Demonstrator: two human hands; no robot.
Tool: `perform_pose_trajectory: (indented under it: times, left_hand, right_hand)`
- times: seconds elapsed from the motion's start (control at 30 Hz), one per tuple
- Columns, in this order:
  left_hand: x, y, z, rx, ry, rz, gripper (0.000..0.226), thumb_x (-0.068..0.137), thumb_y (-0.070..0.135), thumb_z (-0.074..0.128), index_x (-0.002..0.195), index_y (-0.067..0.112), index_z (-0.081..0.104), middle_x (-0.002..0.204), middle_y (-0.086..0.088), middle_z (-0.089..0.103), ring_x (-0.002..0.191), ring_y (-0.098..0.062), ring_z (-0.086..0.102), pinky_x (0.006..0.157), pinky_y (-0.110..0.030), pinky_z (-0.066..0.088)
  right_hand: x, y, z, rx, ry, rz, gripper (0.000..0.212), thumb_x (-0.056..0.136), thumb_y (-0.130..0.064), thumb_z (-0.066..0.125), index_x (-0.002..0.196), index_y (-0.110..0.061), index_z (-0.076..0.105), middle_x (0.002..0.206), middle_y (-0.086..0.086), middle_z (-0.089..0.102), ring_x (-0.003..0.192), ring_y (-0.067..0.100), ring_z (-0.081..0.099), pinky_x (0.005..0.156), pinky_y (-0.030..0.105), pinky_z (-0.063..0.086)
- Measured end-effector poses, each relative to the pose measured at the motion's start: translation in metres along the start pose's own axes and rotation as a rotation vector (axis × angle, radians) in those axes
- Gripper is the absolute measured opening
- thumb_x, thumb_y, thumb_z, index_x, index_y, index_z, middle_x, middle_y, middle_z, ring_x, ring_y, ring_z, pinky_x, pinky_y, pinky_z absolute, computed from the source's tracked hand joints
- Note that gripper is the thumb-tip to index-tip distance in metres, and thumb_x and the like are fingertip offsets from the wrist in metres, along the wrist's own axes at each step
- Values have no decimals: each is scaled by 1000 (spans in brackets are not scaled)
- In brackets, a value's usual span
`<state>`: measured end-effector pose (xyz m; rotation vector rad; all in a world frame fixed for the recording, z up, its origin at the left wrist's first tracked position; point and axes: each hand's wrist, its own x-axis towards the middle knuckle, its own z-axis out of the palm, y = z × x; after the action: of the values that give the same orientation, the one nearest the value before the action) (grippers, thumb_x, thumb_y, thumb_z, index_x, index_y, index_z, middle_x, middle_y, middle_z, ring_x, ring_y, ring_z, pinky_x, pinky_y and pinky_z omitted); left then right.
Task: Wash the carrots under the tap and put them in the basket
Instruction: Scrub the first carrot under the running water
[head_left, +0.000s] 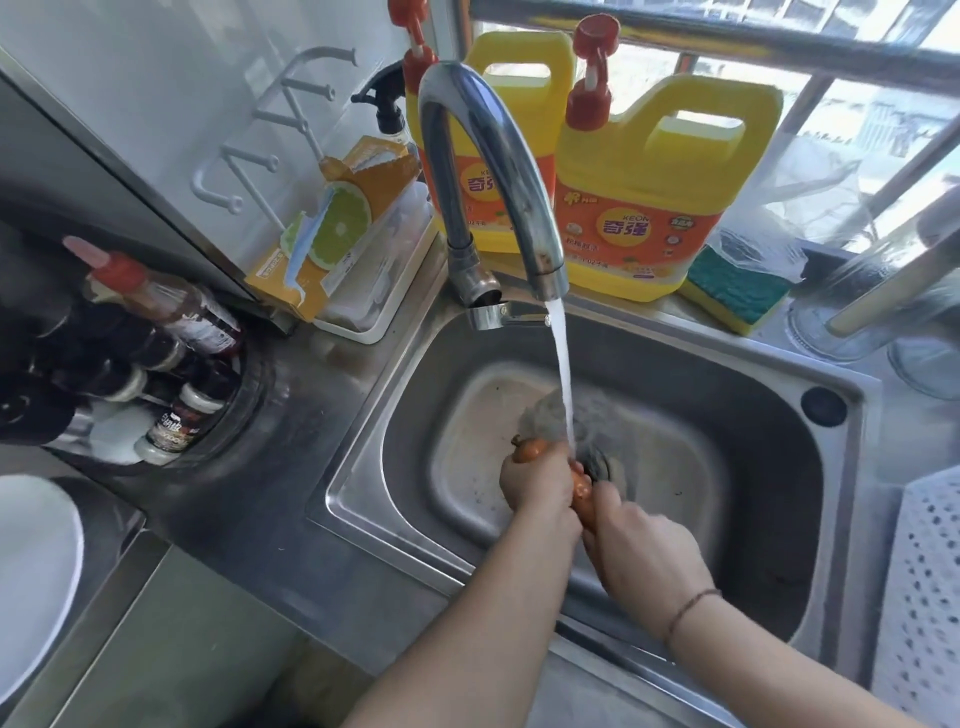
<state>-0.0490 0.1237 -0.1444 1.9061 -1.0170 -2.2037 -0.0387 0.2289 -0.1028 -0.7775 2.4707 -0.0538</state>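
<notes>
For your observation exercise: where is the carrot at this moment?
In the head view the carrot is low over the middle of the sink, under the tap's stream, above the drain, gripped between the left hand and the right hand.

One carrot, two hands, one tap, one sink

A single carrot (581, 488) sits in the fingers of two hands, the left hand (537, 480) and the right hand (641, 551); one tap (498, 171) drops one stream of water (563, 374) just beyond the fingers into one steel sink (675, 395); far past the fingertips stand two yellow detergent jugs (660, 208), one sponge (737, 291) and one orange box (337, 223); one white perforated basket (924, 597) lies right of the right-hand fingers
</notes>
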Motion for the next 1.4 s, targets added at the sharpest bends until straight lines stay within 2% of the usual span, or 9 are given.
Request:
perform_pose_trajectory:
  times: [0.1, 0.27, 0.47, 0.57, 0.63, 0.8, 1.0, 1.2, 1.4]
  left_hand:
    - [8, 4, -4, -52, -187, -53, 18, 78, -2, 71, 69, 5, 57, 55, -9, 53, 45, -18, 49, 47, -24, 47]
    - [4, 8, -23, -468, -531, -132, 23, 87, 9, 53, 64, 10, 53, 60, -1, 46, 47, -10, 45, 46, -21, 43]
    - [-3, 11, 5, -211, -141, 25, 32, 98, 30, 57, 74, 9, 53, 52, -7, 51, 41, -18, 50, 47, -24, 46]
    - [-6, 6, 13, 2, -76, 210, 30, 105, 34, 45, 104, 5, 51, 71, -10, 61, 52, -19, 59, 49, -27, 52]
    - [-8, 0, 11, 53, -217, 267, 24, 106, 22, 45, 126, 12, 38, 93, -10, 60, 65, -19, 62, 53, -27, 55]
    - [3, -5, -11, 160, -592, 210, 62, 93, -13, 53, 136, 24, 28, 113, -12, 58, 87, -17, 66, 70, -36, 59]
    - [1, -9, -4, 350, -106, 545, 34, 96, 23, 62, 124, 10, 49, 104, -2, 67, 94, -13, 65, 86, -25, 52]
    - [8, 14, -6, -119, -160, 68, 28, 104, 37, 43, 93, 12, 53, 67, -15, 60, 46, -23, 58, 54, -31, 53]
    - [-1, 19, -14, -265, -582, -48, 36, 104, 41, 38, 94, 13, 58, 88, -10, 71, 78, -21, 69, 75, -41, 53]
  right_hand:
    - [8, 6, -1, 401, -5, 14, 26, 98, -41, 52, 91, -18, 41, 88, 4, 63, 75, 24, 62, 57, 28, 37]
    - [3, 8, -7, 1387, -486, 221, 24, 103, -30, 49, 91, -10, 41, 58, 2, 44, 36, 11, 31, 33, 16, 26]
    - [11, 3, -8, 125, 56, 24, 20, 103, -38, 41, 100, -18, 38, 100, 6, 66, 90, 33, 68, 62, 35, 39]
    - [12, -1, 0, -141, 245, 19, 17, 92, -18, 59, 104, -11, 49, 83, 7, 67, 63, 33, 70, 47, 36, 48]
    - [15, 12, 15, -109, 356, 35, 34, 67, -11, 84, 86, -8, 55, 57, 6, 57, 33, 30, 55, 31, 27, 34]
    - [12, 29, 26, -22, 422, 33, 38, 70, -24, 87, 89, -6, 59, 52, 6, 55, 28, 30, 51, 36, 21, 22]
    - [8, 12, 31, 20, 501, -21, 55, 62, -24, 90, 89, -9, 46, 51, 7, 53, 25, 29, 48, 32, 21, 24]
    - [-5, 0, 21, 293, 212, 51, 28, 90, -36, 62, 105, -22, 43, 86, 1, 67, 71, 33, 67, 52, 34, 41]
    - [5, 17, 16, 822, -43, 153, 22, 78, -19, 76, 78, -25, 55, 69, -6, 61, 64, 16, 60, 66, 35, 55]
